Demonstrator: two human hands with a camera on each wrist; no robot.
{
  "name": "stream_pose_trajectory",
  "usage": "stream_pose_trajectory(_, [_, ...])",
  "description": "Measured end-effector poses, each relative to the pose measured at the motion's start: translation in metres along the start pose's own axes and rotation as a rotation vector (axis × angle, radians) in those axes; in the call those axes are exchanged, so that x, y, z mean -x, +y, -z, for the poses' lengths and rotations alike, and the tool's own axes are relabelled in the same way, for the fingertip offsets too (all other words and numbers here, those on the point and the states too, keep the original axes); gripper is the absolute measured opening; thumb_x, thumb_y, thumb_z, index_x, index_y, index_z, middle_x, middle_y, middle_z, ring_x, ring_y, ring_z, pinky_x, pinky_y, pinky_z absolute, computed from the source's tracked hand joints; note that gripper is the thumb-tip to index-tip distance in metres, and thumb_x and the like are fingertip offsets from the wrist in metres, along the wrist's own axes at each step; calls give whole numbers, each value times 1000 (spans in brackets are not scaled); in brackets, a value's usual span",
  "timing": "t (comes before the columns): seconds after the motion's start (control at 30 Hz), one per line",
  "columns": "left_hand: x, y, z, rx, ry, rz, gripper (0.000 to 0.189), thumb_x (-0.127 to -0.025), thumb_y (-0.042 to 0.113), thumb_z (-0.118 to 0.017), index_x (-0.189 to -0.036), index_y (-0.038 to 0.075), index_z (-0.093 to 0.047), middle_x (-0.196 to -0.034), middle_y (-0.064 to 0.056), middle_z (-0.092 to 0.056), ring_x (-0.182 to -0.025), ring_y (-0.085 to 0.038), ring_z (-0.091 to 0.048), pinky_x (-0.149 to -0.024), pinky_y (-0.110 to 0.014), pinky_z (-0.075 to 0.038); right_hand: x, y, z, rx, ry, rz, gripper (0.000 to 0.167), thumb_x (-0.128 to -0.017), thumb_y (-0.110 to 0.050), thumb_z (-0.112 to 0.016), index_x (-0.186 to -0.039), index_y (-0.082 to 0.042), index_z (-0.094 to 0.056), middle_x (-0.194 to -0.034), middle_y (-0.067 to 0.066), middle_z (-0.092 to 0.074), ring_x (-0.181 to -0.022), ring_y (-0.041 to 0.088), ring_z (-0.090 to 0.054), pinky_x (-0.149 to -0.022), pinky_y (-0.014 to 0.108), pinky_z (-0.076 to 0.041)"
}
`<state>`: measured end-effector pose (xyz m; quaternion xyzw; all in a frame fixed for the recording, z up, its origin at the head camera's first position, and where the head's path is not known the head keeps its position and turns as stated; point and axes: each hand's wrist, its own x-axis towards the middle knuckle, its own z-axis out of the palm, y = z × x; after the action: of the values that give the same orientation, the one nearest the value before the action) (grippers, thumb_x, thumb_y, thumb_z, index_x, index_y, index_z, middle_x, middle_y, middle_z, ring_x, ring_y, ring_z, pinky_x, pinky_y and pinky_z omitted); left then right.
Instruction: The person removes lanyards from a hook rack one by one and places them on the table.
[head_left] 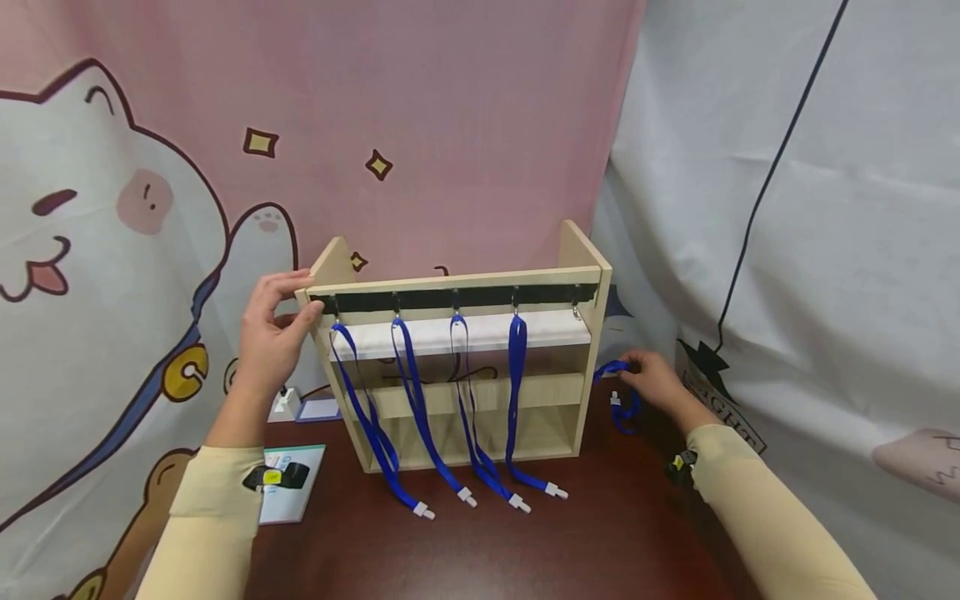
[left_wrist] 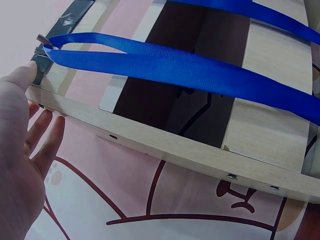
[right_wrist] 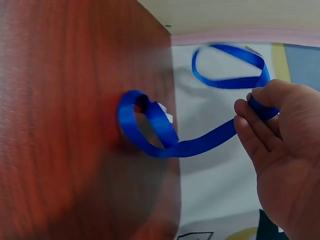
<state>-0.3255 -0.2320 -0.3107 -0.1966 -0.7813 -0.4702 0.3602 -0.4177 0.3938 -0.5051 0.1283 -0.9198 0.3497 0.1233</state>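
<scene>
My left hand (head_left: 273, 329) grips the upper left corner of a light wooden shelf rack (head_left: 480, 392), thumb on its front and fingers round the side. In the left wrist view the thumb presses by the dark strip (left_wrist: 65, 22), close to a hook with a blue lanyard (left_wrist: 165, 70). Several blue lanyards with white clips (head_left: 517, 502) hang from metal hooks along that strip; the rightmost hook (head_left: 576, 293) bears no lanyard. Right of the rack, my right hand (head_left: 656, 379) pinches another blue lanyard (right_wrist: 205, 142). Its loop stands above the fingers and its lower part curls down over the table.
The rack stands on a dark red-brown table (head_left: 480, 550). Left of it lie a white and green booklet (head_left: 296, 483) and a white plug block (head_left: 285, 406). A pink printed curtain (head_left: 450, 125) hangs behind, a pale one (head_left: 847, 250) at the right.
</scene>
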Motion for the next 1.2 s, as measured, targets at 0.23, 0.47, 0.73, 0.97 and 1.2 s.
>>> stream_pose_trajectory(0.23, [-3, -21, -1, 1, 2, 11, 35, -107, 7, -73, -142, 5, -69, -155, -5, -58, -128, -11, -54, -92, -19, -51, 15, 5, -11, -91, -39, -21, 6, -99, 3, -74, -105, 3, -75, -100, 20, -77, -87, 25, -71, -75, 30, -55])
stream_pose_trajectory(0.47, [-3, -22, -2, -1, 8, 15, 35, -107, 7, -73, -142, 5, -69, -155, -6, -58, -129, -11, -54, -92, -19, -50, 30, 18, -18, -58, -58, -71, 9, -100, -7, -80, -106, -1, -75, -102, 11, -76, -84, 18, -68, -74, 30, -56])
stream_pose_trajectory(0.73, [-2, -19, -2, -9, 14, 24, 34, -108, 8, -73, -142, 6, -69, -154, -4, -59, -129, -11, -54, -92, -20, -50, 45, 33, -22, -70, -16, -99, 11, -97, -6, -83, -103, -1, -75, -102, 11, -77, -86, 18, -63, -73, 28, -51])
stream_pose_trajectory(0.97, [-1, -16, -3, -13, 16, 25, 34, -108, 10, -72, -142, 6, -69, -154, -4, -59, -128, -11, -54, -92, -20, -50, 54, 48, -25, -58, 18, -120, 10, -95, -1, -82, -101, 0, -75, -101, 12, -77, -84, 18, -63, -72, 27, -51])
stream_pose_trajectory(1.2, [-1, -15, -3, -15, 17, 30, 34, -108, 10, -72, -142, 6, -69, -154, -4, -59, -128, -11, -54, -92, -20, -50, 62, 55, -26, -43, 56, -127, 13, -95, 1, -80, -104, 4, -73, -100, 16, -74, -81, 21, -57, -71, 30, -46])
